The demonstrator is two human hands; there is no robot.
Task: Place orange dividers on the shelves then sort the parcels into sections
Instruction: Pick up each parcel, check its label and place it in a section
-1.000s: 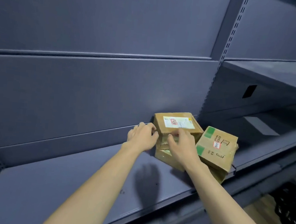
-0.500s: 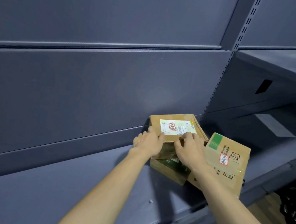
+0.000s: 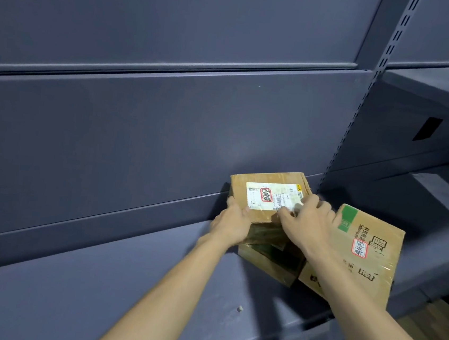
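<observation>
Head view shows both hands now set on the top parcel (image 3: 267, 195) of the small stack: a second ago they were only arriving at its near edge. The left hand (image 3: 230, 223) grips the corner at 8 o'clock, thumb on top; the right hand (image 3: 305, 224) has slid forward, fingers lying over the white label (image 3: 270, 196) at 3 o'clock. It looks like the parcel is about to be lifted or squared, so sorting is under way, though no orange divider is in sight. The stack sits at the back of the shelf (image 3: 94, 294), against the panel. The label bears a red-framed stamp, unreadable. A tilted box (image 3: 361, 250) at 4 o'clock carries a green patch, black Chinese print and another red stamp.
</observation>
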